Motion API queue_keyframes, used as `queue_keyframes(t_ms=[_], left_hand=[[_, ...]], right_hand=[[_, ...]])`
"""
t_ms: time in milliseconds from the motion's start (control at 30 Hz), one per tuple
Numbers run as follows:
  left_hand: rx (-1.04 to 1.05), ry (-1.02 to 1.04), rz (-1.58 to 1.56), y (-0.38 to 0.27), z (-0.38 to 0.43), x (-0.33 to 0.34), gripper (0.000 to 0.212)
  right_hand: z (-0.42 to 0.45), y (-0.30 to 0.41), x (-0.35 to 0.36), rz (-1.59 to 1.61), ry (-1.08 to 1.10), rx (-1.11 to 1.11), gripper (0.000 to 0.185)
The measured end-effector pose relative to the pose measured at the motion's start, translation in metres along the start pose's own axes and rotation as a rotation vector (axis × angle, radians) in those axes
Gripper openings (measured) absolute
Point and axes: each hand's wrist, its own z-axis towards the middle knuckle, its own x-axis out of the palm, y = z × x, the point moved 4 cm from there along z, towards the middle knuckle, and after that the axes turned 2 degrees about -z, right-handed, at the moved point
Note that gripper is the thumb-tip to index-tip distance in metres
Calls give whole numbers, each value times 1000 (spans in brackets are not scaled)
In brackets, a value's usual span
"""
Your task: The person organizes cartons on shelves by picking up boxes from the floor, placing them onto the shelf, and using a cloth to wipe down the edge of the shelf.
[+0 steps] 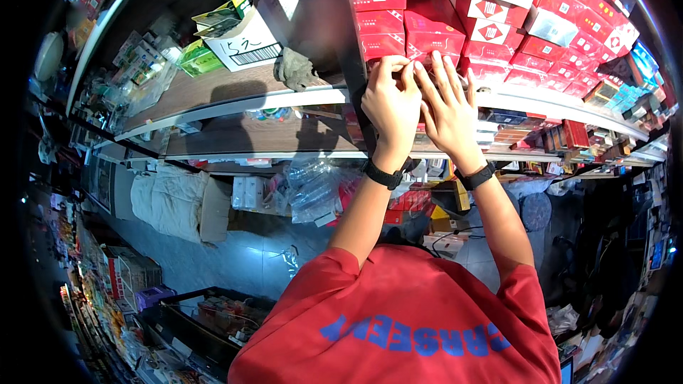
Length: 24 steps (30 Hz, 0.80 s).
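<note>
Both my hands are raised to the front of a shelf stacked with red cartons. My left hand (392, 104) has its fingers curled close to the dark upright post (353, 21), just below a stack of red cartons (381, 21). Whether something small lies under its bent fingertips is hidden. My right hand (452, 104) is beside it, palm down, with fingers extended and slightly apart. Its fingertips reach the lower front of a red carton (433, 34), which sits a little askew between neighbouring stacks. The two hands nearly touch at the thumb and fingertips.
More red and white cartons (491, 8) fill the shelf at right. Left of the post are an open white box (248, 45) with handwriting, a green box (200, 58) and a crumpled grey cloth (295, 69). Below, plastic bags (315, 184) and a cloth-covered cardboard box (214, 210) stand about.
</note>
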Motion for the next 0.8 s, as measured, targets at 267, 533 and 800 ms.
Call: queue_keyframes(t_ms=[267,533,800], left_hand=[[44,-36,17,1,-1,2,9],[-25,-13,-1,0,-2,0,9],[-8,-29,-40,1,-4,0,10]], right_hand=[[2,5,-7,84,11,41,62],[5,8,-17,127,-22,59,70],[1,7,-14,134,-13,97,69]])
